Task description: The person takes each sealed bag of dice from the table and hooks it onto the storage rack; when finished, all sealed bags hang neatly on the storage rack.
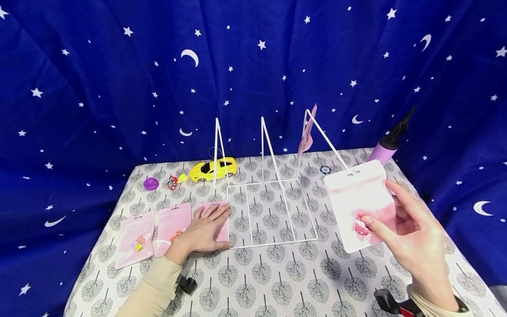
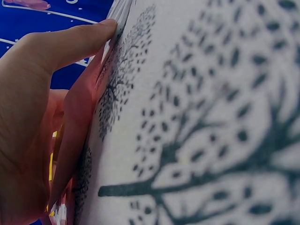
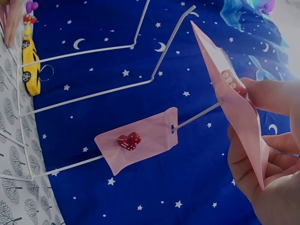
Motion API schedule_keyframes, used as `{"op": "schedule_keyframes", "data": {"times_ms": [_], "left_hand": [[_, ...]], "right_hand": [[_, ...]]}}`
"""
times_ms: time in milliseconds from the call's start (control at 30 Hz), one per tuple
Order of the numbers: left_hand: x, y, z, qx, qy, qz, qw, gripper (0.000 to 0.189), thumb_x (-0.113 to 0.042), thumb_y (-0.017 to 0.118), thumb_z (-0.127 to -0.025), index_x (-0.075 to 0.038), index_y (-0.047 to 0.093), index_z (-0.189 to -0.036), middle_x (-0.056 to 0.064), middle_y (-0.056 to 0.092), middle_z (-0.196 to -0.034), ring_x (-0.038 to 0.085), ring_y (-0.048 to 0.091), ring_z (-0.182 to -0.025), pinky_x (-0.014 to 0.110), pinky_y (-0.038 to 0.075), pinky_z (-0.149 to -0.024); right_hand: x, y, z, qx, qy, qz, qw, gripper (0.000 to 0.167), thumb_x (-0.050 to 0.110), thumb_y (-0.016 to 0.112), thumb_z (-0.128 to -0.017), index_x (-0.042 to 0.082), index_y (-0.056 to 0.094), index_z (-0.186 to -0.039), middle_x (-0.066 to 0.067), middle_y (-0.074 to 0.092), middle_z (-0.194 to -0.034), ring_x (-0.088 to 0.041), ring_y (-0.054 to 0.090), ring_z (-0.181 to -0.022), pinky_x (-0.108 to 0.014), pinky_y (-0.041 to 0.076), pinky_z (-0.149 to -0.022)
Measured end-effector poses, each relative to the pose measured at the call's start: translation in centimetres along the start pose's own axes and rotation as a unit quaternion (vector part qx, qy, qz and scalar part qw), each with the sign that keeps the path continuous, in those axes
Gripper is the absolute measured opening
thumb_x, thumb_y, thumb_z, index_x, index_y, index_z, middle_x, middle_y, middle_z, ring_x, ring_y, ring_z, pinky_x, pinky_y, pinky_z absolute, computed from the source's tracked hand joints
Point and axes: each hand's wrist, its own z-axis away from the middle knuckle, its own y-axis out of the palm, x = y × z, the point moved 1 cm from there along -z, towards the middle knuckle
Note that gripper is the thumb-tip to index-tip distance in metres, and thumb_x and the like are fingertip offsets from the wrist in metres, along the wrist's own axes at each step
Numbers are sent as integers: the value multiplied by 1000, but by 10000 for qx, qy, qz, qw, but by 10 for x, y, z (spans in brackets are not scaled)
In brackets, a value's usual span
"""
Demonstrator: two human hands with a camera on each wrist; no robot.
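From my feed, the two hands are well apart. The right hand (image 1: pixel 420 237) pinches a pale pink plastic pouch (image 1: pixel 344 198) with a white top and red dice (image 1: pixel 360 225) inside, thumb in front and fingers behind, raised over the right part of the surface (image 1: pixel 257 281). The pouch's slotted top edge meets the tip of a rack arm in my head view – whether they touch I cannot tell.

The left hand (image 1: pixel 207 229) lies palm down, fingers spread, over a flat pink plastic pouch (image 1: pixel 223 226) left of the surface's middle. Beside it, toward the left edge, lie a pink plastic pouch with orange-red dice (image 1: pixel 174 220) and a pink plastic pouch with multicoloured dice (image 1: pixel 134 229).

Between the hands stands a white wire rack (image 1: pixel 273 243) with three bent arms. Its rightmost arm carries a pink plastic pouch with red dice (image 3: pixel 154 136), threaded through its slot.

Along the back edge I see a yellow toy car (image 1: pixel 213 169) and, nearer the back left corner, a small red-and-yellow toy (image 1: pixel 173 182) and a rounded purple object (image 1: pixel 151 184). A purple pump with a black nozzle (image 1: pixel 383 154) stands by the back right corner – the star-patterned blue curtain (image 1: pixel 253 57) hangs behind everything.
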Motion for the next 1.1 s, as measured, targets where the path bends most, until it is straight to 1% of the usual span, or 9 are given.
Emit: {"op": "schedule_keyframes", "data": {"times_ms": [200, 233, 400, 467, 533, 633, 767, 933, 1100], "left_hand": [[1, 1, 0, -9, 10, -14, 10000, 104, -79, 54, -77, -19, 22, -156, -1, 15, -164, 29, 18, -150, 64, 12, -117], [1, 1, 0, -6, 15, -13, 10000, 104, -79, 53, -77, -19, 22, -156, -1, 15, -164, 29, 18, -150, 64, 12, -117], [1, 0, 0, -12, 16, -4, 10000, 105, -79, 53, -77, -19, 21, -156, -1, 14, -164, 29, 17, -150, 64, 12, -117], [0, -1, -1, -16, 12, -6, 10000, 105, -79, 53, -77, -19, 22, -156, -1, 15, -164, 29, 18, -149, 64, 12, -117], [0, -1, 0, -26, 18, -11, 10000, 104, -79, 54, -77, -18, 22, -156, 0, 15, -164, 30, 18, -149, 65, 13, -117], [0, -1, 0, -17, 12, -41, 10000, 105, -80, 53, -77, -18, 22, -156, 0, 15, -164, 30, 18, -149, 64, 13, -117], [0, 0, 2, -1, -7, -65, 10000, 105, -81, 52, -77, -19, 21, -156, -1, 15, -164, 29, 18, -149, 64, 12, -117], [0, 1, 2, -50, 26, -37, 10000, 104, -80, 52, -77, -19, 22, -156, 0, 16, -164, 29, 20, -149, 64, 13, -117], [1, 3, 1, -93, 36, -2, 10000, 104, -80, 52, -77, -19, 21, -156, -1, 15, -164, 29, 20, -149, 64, 13, -117]], "right_hand": [[0, 1, 1, -95, 67, 704, 9975, 74, -28, 75, -60, -23, 47, -129, -7, 70, -96, -6, 65, -72, -11, 54, -66], [-1, 1, 1, -84, 80, 564, 9983, 74, -29, 74, -60, -23, 46, -129, -9, 70, -96, -7, 65, -72, -11, 54, -66], [-2, 2, 1, -145, 199, 1356, 9905, 76, -29, 75, -59, -19, 50, -130, -4, 69, -95, -4, 62, -69, -9, 53, -63], [-4, 2, 0, -163, 255, 1375, 9900, 76, -29, 74, -59, -18, 50, -130, -4, 69, -94, -4, 62, -68, -9, 52, -63], [-8, 2, -1, -151, 266, 1121, 9932, 76, -31, 73, -59, -18, 49, -130, -5, 68, -92, -5, 62, -68, -10, 52, -61], [-20, 3, -4, -76, 215, 496, 9985, 76, -34, 69, -60, -20, 46, -131, -7, 68, -92, -7, 63, -69, -11, 53, -60], [-43, 5, -8, -15, 112, 11, 9999, 79, -37, 65, -60, -21, 42, -134, -9, 67, -97, -9, 64, -75, -12, 54, -64], [-68, 10, -18, -142, 35, -103, 9998, 82, -38, 64, -59, -18, 42, -135, -11, 65, -103, -12, 64, -83, -14, 56, -71], [-87, 18, -33, -362, 139, 58, 9992, 81, -36, 64, -61, -13, 46, -137, -8, 62, -105, -9, 59, -83, -11, 53, -68]]}}
